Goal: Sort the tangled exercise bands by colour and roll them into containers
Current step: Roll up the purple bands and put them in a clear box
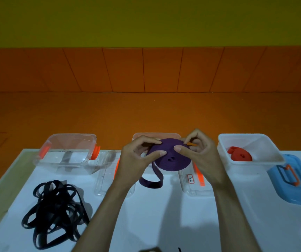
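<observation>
A purple band [171,159] is wound into a flat coil held above the table, with a loose tail hanging down to the tabletop. My left hand [137,160] pinches the coil's left side, thumb on its face. My right hand [198,153] pinches the right side. Behind the coil stands the middle clear container [175,135], mostly hidden. A tangled heap of black bands [55,211] lies at the front left. A rolled red band [239,155] sits inside the white container [273,157] on the right. The left clear container [46,157] with orange clips holds nothing.
Two clear lids [106,175] [191,186] with orange latches lie flat on the white table [164,215]. A blue lid [295,186] with an orange handle lies at the right edge. Orange floor and wall beyond the table.
</observation>
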Available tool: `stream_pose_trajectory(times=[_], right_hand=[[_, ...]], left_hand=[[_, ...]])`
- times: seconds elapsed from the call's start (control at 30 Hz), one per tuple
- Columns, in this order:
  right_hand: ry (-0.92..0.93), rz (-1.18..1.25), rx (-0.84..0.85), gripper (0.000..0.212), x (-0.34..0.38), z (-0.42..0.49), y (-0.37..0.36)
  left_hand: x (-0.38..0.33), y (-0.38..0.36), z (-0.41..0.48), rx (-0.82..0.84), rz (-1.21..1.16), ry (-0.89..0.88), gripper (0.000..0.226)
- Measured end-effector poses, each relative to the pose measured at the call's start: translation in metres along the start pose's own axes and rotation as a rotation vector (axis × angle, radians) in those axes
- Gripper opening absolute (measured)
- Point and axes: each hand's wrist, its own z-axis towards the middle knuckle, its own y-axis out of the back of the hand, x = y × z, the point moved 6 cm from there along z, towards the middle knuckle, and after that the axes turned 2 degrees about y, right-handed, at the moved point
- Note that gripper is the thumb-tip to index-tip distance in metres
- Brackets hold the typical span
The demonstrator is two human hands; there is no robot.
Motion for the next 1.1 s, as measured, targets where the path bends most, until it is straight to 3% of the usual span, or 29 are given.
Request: stream_pose_trajectory(times=[0.17, 0.3, 0.4, 0.6, 0.77, 1.0, 1.1], right_hand=[[0.018, 0.066, 0.058, 0.028, 0.009, -0.005, -0.006], [0.050, 0.099, -0.022, 0.022, 0.011, -0.007, -0.004], [0.009, 0.044, 0.035, 0.018, 0.004, -0.009, -0.010], [0.016, -0.021, 0.028, 0.036, 0.008, -0.014, -0.025], [0.051, -0.033, 0.010, 0.028, 0.011, -0.018, -0.026], [0.073, -0.096, 0.016, 0.032, 0.019, -0.022, -0.033], [0.092, -0.028, -0.026, 0.030, 0.026, -0.028, -0.042]], left_hand=[[0.005, 0.001, -0.002, -0.045, -0.021, -0.032, 0.025], [0.013, 0.007, -0.005, 0.064, -0.011, 0.044, 0.034], [0.013, 0.014, -0.006, 0.112, -0.015, 0.080, 0.035], [0.007, 0.014, -0.014, -0.050, -0.014, 0.056, 0.027], [0.009, 0.021, -0.016, 0.128, -0.022, 0.139, 0.040], [-0.004, 0.027, -0.029, -0.011, 0.043, 0.071, 0.030], [-0.002, 0.034, -0.039, 0.050, -0.030, 0.122, 0.034]])
